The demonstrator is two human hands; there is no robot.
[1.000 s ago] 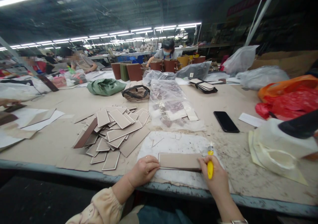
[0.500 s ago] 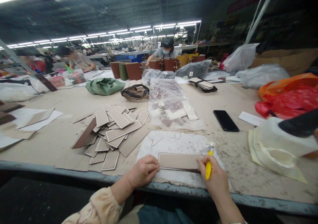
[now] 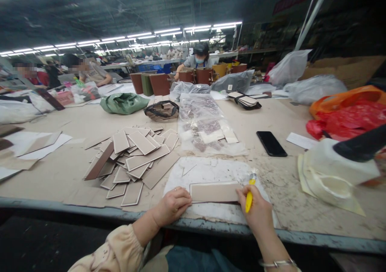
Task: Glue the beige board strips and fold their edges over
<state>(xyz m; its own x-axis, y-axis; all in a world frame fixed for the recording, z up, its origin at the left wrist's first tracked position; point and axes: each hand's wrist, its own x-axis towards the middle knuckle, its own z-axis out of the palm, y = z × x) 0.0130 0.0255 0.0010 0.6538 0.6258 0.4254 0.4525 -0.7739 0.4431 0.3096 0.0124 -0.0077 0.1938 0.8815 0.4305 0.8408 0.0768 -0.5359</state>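
Note:
A flat beige rectangular panel (image 3: 215,193) with a pale border along its edges lies lengthwise across a glue-stained white sheet (image 3: 211,169) at the table's front edge. My left hand (image 3: 174,206) is closed at the panel's left end, fingers together on its corner. At the other end, my right hand (image 3: 257,209) pinches the right corner. That same hand also grips a small brush (image 3: 249,199) with a yellow handle, its metal collar and pale tip pointing away from me. Left of the sheet, a loose pile of similar panels (image 3: 144,143) lies spread out, one brown side up.
A black phone (image 3: 271,143) lies right of a clear plastic bag (image 3: 208,121). Further right are a white plastic container (image 3: 346,163), a tape roll (image 3: 334,189) and red and orange bags (image 3: 346,111). A green bag (image 3: 124,103) sits behind the pile. Co-workers sit beyond.
The whole view has shifted slightly, so everything sits a little further left and up. Both hands keep their hold on the panel, and the brush stays in my right hand.

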